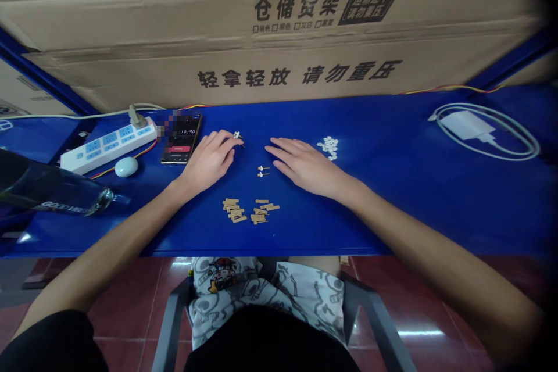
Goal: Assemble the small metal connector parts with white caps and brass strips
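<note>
My left hand rests on the blue table with its fingertips at a tiny metal-and-white pin-like part. I cannot tell if the fingers grip it. My right hand lies flat and palm down, holding nothing. Between the hands lie two similar small pins. A scattered group of small tan wooden strips sits nearer the table's front edge. A small heap of white beads or caps lies just beyond my right fingertips.
A smartphone showing a timer, a white power strip, a pale oval stone-like object and a clear bottle lie left. A white charger with coiled cable lies right. Cardboard cartons stand behind.
</note>
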`<state>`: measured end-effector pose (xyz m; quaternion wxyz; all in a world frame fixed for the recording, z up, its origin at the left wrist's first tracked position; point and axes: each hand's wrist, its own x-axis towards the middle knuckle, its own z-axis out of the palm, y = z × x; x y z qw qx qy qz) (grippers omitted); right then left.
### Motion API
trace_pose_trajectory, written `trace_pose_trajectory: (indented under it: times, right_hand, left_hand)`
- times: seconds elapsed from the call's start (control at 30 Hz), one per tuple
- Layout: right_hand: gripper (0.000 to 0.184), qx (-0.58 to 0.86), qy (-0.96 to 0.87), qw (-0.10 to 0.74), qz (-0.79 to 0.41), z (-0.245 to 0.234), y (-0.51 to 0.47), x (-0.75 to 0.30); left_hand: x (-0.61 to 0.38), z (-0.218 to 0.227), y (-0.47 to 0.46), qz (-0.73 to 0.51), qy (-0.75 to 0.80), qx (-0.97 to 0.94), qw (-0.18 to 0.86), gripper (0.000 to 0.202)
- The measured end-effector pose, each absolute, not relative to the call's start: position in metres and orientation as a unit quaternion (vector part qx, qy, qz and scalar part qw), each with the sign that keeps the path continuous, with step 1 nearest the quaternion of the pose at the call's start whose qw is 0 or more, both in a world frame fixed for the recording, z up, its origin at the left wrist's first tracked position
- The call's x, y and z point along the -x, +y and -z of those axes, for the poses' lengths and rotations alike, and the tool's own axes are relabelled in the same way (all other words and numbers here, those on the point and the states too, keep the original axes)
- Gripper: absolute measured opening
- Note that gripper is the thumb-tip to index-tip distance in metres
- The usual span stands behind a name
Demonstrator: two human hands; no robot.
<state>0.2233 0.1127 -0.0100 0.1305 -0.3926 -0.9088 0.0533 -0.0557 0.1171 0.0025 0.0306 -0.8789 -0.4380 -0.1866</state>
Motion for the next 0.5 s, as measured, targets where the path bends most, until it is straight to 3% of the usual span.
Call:
trace_pose_trajectory:
  times: [0.17,0.5]
  right_hand:
    - [0.051,0.392,-0.908,0.135,-0.06,0.0102,0.1135,-0.2234]
    - [0.052,0.393,-0.908,0.133,-0.056,0.01,0.1131,-0.2234]
  left_hand:
    - [0.0568,-0.001,0.1186,0.146,-0.431,0.888,0.066,0.04]
    - [0.0567,-0.0008,0.1149,0.137,-0.451,0.875,0.107,0.04]
